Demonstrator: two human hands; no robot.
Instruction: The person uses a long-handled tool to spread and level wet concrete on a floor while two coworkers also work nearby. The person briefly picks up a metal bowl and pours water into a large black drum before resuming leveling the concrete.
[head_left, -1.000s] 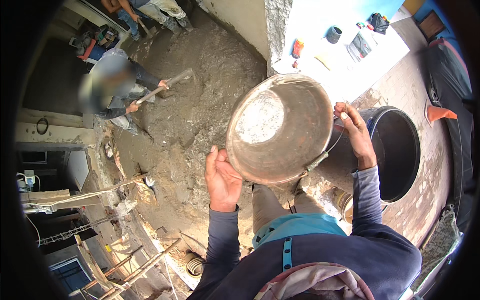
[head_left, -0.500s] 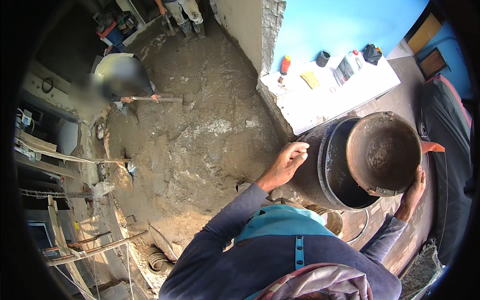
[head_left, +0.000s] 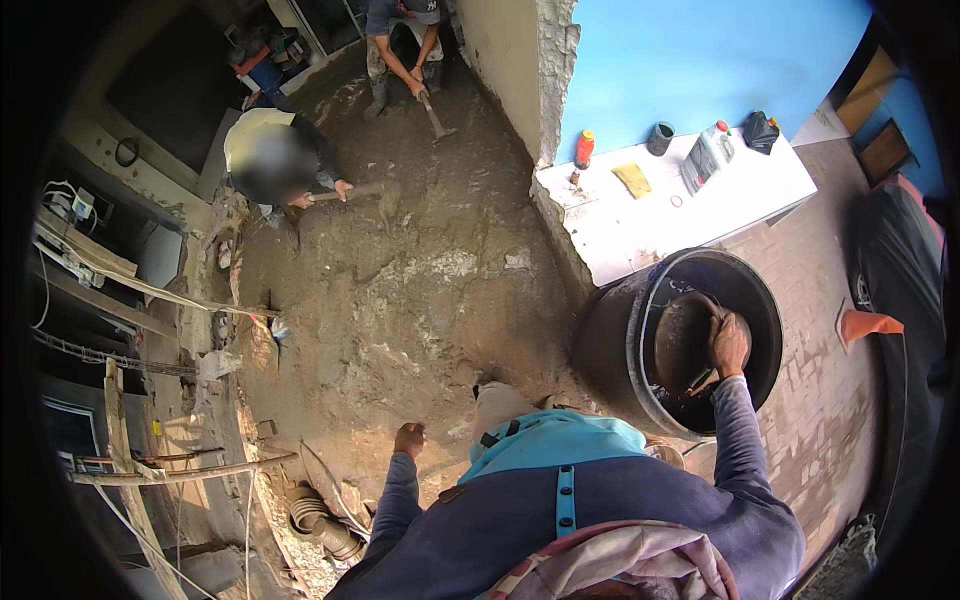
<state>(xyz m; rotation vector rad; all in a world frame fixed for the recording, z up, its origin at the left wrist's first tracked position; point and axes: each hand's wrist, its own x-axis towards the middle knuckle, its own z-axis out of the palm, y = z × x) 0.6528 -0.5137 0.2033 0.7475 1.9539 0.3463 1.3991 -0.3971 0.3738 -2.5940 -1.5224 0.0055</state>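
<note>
My right hand (head_left: 730, 345) reaches down inside a large black barrel (head_left: 605, 352) and is closed on a shallow, round, dirt-stained bucket (head_left: 682, 335). The bucket sits tilted below the barrel's rim; my fingers and the barrel's shadow hide part of it, and I cannot tell how much it holds. Low at my left side, apart from everything, my left hand (head_left: 410, 440) hangs with its fingers curled in and nothing visible in them.
Wet mortar (head_left: 420, 260) covers the ground ahead. Two people work there with long-handled tools, one bent over (head_left: 270, 160), one farther back (head_left: 405, 45). Bottles and a jug (head_left: 708, 158) stand on a white ledge (head_left: 620, 240). An orange cone (head_left: 868, 325) stands right.
My right hand has lowered the bucket from above the rim into the barrel. My left hand has swung back and left, away from the barrel. The far person has bent forward into view.
</note>
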